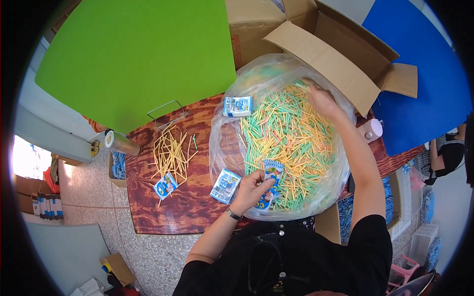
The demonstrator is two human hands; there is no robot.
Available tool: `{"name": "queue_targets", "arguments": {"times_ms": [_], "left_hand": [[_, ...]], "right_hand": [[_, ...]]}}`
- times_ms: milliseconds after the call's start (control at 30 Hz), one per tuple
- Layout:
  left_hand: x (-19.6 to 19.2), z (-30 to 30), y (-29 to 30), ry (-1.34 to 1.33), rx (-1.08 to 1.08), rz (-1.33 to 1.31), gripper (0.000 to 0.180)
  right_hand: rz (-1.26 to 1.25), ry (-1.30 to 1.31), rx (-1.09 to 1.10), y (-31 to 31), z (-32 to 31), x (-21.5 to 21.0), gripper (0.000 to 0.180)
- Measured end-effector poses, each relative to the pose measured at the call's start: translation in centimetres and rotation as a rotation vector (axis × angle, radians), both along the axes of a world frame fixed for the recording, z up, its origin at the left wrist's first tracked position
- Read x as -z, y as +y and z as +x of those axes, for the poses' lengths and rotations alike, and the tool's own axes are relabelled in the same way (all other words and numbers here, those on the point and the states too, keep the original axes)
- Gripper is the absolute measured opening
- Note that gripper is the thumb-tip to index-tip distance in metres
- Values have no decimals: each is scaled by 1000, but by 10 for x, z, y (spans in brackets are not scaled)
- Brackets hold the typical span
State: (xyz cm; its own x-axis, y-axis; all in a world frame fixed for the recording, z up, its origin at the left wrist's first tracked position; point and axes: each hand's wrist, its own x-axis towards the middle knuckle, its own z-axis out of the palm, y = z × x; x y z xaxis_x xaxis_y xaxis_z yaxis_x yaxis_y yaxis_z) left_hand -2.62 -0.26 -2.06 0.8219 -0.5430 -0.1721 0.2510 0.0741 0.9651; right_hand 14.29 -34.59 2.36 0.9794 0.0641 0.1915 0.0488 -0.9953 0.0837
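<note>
A large clear plastic bag (225, 148) is spread open on the table, filled with a heap of thin yellow, green and pink sticks (291, 143). At the bag's near side my left hand (249, 193) is closed around a small blue printed packet (270, 185), held over the sticks. My right hand (322, 102) reaches to the heap's far right edge; its fingers look stretched out, slightly blurred, with nothing visible in them. Beside my left hand lies a blue-and-white packet (226, 186). Another blue-and-white packet (238, 106) rests at the bag's far left.
Loose pale yellow sticks (170, 153) and a blue packet (166, 186) lie on the wood-patterned table (153, 218). A bent wire stand (167, 112) and a clear cylindrical container (121, 143) are at left. Behind the bag stands an open cardboard box (326, 54); a pink cup (371, 130) sits right.
</note>
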Motion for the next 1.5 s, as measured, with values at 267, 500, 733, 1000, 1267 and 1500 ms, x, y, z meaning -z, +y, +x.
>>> {"name": "queue_targets", "arguments": {"times_ms": [267,500,733,1000,1267,1500], "left_hand": [[-43,45,-21,-113,-162,-98,28],[-43,89,-63,-127,60,-357,36],[-14,67,-28,-491,-177,-56,20],[1,29,-14,-289,-236,-86,21],[-5,24,-6,-388,-273,64,29],[3,28,-8,-632,-337,183,24]], "right_hand": [[1704,765,-37,35,-72,-29,22],[1703,1005,-211,68,-112,-37,20],[1558,1026,-80,75,-124,-48,28],[793,713,-398,100,-131,-91,40],[652,688,-441,114,-131,-118,25],[342,506,-595,133,-129,-137,24]]}}
